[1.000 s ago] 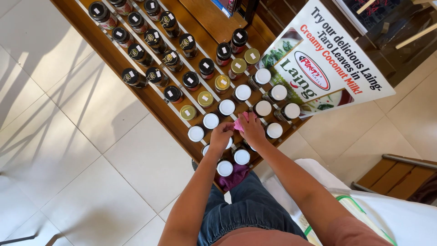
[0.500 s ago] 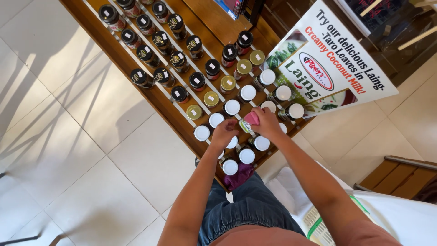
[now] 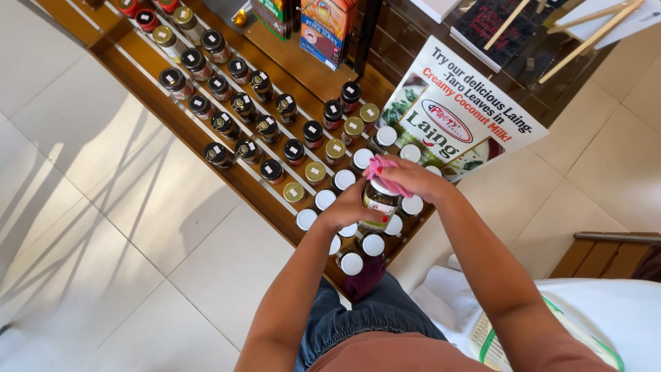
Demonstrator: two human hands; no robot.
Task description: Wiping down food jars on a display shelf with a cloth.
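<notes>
A jar (image 3: 379,204) is grasped by the left hand (image 3: 350,207) above the shelf's (image 3: 256,191) near edge, while a pink cloth (image 3: 383,172) is clenched on its lid by the right hand (image 3: 413,180).

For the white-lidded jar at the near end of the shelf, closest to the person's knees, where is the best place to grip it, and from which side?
Probably by its round white lid, from straight above. The white-lidded jar stands upright at the near end of the wooden shelf, with neighbouring jars close alongside, so its sides offer little room. The lid is the exposed part; fingers can close around its rim.
</notes>
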